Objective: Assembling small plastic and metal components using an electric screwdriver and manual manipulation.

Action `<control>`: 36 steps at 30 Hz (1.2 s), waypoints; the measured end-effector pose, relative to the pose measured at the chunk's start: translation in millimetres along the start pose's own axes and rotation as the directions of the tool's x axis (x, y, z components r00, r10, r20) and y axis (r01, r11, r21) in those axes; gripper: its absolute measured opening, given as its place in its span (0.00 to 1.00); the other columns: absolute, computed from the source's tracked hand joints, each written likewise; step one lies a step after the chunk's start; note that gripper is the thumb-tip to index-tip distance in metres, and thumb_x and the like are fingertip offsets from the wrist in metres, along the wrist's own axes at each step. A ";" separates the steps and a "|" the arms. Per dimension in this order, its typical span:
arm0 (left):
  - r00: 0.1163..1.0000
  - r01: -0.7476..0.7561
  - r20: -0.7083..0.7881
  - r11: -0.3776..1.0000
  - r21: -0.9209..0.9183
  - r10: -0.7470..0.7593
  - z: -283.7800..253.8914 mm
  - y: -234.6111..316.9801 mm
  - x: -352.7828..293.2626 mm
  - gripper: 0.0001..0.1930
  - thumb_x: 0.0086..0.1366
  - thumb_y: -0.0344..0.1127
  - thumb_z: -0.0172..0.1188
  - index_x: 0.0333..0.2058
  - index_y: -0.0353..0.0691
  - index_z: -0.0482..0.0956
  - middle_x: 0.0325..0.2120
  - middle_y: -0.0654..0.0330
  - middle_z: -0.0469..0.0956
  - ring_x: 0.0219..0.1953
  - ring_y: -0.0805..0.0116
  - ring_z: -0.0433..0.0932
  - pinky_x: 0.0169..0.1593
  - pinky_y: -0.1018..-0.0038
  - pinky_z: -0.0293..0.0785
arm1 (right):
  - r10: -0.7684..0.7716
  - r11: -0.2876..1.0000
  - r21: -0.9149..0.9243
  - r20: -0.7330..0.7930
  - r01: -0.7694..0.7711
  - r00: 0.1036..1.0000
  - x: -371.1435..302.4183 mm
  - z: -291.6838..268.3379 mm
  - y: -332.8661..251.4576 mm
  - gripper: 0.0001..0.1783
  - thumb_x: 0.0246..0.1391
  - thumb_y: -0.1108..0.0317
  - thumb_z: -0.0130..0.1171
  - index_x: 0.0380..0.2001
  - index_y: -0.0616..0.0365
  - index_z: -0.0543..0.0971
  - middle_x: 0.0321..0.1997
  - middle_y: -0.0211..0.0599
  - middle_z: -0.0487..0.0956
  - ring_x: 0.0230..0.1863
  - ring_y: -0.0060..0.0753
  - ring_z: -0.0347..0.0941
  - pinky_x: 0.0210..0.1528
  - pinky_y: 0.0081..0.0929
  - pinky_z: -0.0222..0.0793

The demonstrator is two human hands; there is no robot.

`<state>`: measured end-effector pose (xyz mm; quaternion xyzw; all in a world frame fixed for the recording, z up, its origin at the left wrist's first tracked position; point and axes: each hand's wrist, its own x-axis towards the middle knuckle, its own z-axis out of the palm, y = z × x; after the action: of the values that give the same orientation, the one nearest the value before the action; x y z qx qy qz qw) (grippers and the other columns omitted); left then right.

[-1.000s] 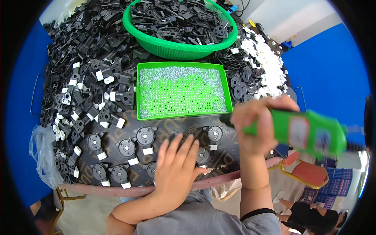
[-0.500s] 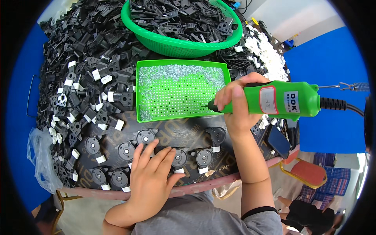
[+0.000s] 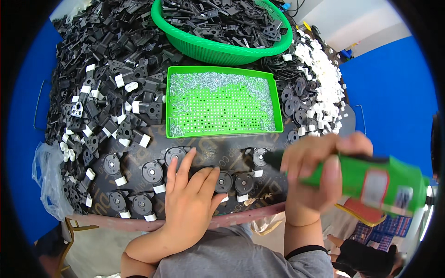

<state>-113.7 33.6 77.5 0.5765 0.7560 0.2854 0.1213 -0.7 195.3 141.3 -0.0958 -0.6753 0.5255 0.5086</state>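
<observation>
Your right grip (image 3: pixel 313 173) is closed around the driver (image 3: pixel 359 180), your left grip (image 3: pixel 189 199) lies spread among other wheels (image 3: pixel 224 182), so the unheld wheel (image 3: pixel 260 155) by the tip (image 3: pixel 274 161) on the surface (image 3: pixel 211 149) may turn if you push sideways.

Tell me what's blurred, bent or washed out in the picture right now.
Head view: the right hand and its green power tool are blurred; the left hand and green tray look fairly crisp; the front table edge bows with the fisheye and the corners go black; the white parts at upper right look nearly washed out.
</observation>
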 end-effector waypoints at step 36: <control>0.999 -0.038 0.010 0.997 -0.067 0.039 8.1 -0.7 10.7 0.24 0.51 0.40 0.71 0.46 0.35 0.81 0.45 0.57 0.79 0.66 0.47 0.63 0.69 0.41 0.50 | 0.009 1.000 -0.024 -0.017 -0.009 1.000 21.0 -15.9 64.4 0.15 0.62 0.73 0.52 0.49 0.51 0.62 0.20 0.35 0.68 0.15 0.28 0.63 0.19 0.28 0.66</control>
<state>-113.3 46.0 72.1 0.5881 0.7341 0.3097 0.1392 -24.0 246.6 100.5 -0.1094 -0.6768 0.5188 0.5107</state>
